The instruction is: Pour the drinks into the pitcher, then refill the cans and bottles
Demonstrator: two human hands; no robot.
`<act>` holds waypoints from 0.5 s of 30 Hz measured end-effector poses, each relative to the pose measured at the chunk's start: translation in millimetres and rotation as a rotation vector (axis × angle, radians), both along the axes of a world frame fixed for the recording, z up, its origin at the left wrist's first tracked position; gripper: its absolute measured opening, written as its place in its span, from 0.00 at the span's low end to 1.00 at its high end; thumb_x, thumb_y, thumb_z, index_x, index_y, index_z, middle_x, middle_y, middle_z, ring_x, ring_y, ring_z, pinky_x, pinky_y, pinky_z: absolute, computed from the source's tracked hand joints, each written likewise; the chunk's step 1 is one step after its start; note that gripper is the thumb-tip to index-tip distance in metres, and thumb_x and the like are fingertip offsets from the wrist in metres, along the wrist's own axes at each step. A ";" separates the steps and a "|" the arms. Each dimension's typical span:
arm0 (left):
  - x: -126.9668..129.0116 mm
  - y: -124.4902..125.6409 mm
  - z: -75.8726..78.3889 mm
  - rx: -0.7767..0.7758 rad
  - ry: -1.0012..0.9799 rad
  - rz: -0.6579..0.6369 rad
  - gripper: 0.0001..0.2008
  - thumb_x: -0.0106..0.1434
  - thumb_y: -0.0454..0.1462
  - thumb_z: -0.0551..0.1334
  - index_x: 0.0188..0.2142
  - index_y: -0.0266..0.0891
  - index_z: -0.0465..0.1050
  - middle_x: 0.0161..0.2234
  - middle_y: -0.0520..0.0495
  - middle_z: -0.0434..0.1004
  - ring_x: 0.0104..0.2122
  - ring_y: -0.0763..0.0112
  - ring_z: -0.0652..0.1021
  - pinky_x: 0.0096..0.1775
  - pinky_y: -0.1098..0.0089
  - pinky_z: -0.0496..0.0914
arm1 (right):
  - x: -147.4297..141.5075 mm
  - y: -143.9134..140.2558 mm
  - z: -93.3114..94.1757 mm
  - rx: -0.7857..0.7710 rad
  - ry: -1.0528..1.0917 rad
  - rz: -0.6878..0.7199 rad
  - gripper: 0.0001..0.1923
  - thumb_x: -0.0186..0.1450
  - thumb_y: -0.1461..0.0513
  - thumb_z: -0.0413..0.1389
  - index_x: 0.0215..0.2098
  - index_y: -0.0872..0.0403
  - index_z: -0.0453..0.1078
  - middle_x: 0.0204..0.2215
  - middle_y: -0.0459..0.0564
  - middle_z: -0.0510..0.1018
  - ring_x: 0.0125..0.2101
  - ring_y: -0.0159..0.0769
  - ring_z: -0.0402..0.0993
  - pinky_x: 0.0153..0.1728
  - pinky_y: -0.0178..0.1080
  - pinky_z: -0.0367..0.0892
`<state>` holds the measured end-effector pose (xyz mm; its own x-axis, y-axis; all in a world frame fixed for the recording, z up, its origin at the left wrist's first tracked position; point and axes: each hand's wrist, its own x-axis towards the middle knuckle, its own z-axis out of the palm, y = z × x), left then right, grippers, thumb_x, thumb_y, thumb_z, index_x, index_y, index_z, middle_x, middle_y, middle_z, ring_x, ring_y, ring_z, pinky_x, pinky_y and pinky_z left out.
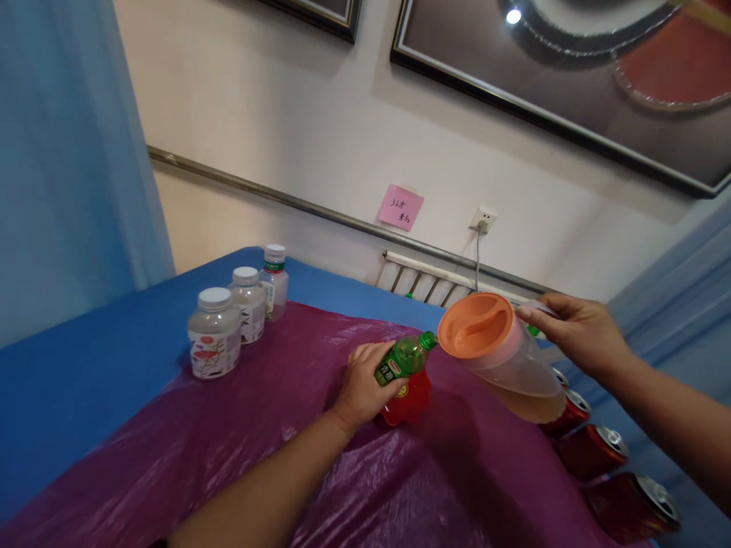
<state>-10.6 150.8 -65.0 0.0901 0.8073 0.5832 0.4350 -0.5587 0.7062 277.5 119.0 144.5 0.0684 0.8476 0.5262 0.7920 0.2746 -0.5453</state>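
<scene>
My left hand (365, 384) is wrapped round a green plastic bottle (408, 358) with a dark label. The bottle leans to the right, its green top close to the pitcher's lid; I cannot tell whether they touch. In my right hand (582, 331) is the handle of a clear plastic pitcher (508, 365) with an orange lid (478, 326). The pitcher is tilted to the left, and brownish liquid lies in its lower part. Beneath the bottle, a red scalloped dish (408, 403) sits on the purple plastic sheet (251, 426), partly hidden by my left hand.
Several white-capped clear jars (215, 335) stand in a row on the left. Several red drink cans (594, 450) line the right edge. Blue cloth (137, 335) shows around the sheet. Behind are a radiator (426, 281) and a wall socket (483, 221) with a plugged-in cord.
</scene>
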 end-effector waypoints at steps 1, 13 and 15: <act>-0.1 0.0 0.0 0.002 -0.002 0.000 0.31 0.52 0.37 0.75 0.56 0.46 0.74 0.51 0.43 0.80 0.52 0.51 0.75 0.57 0.49 0.67 | 0.0 0.2 0.1 0.001 -0.002 0.002 0.32 0.50 0.33 0.62 0.17 0.52 0.67 0.15 0.42 0.61 0.19 0.30 0.55 0.19 0.34 0.53; -0.6 -0.5 -1.2 0.028 -0.012 0.009 0.31 0.52 0.36 0.75 0.55 0.46 0.74 0.51 0.44 0.80 0.52 0.52 0.75 0.56 0.50 0.67 | 0.2 4.3 1.6 0.004 -0.029 0.021 0.30 0.51 0.35 0.64 0.18 0.52 0.70 0.15 0.42 0.60 0.19 0.29 0.54 0.19 0.34 0.51; -0.6 -0.9 -0.5 0.027 -0.014 0.013 0.31 0.51 0.36 0.75 0.55 0.46 0.74 0.51 0.44 0.80 0.52 0.52 0.75 0.56 0.50 0.67 | 1.0 5.0 0.7 0.023 -0.018 0.026 0.29 0.52 0.37 0.65 0.19 0.52 0.70 0.15 0.41 0.61 0.19 0.30 0.55 0.19 0.34 0.52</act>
<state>-11.2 150.0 -65.5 0.0715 0.7926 0.6055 0.4327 -0.5716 0.6972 278.5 124.0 145.3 0.0367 0.8368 0.5463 0.7939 0.3076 -0.5245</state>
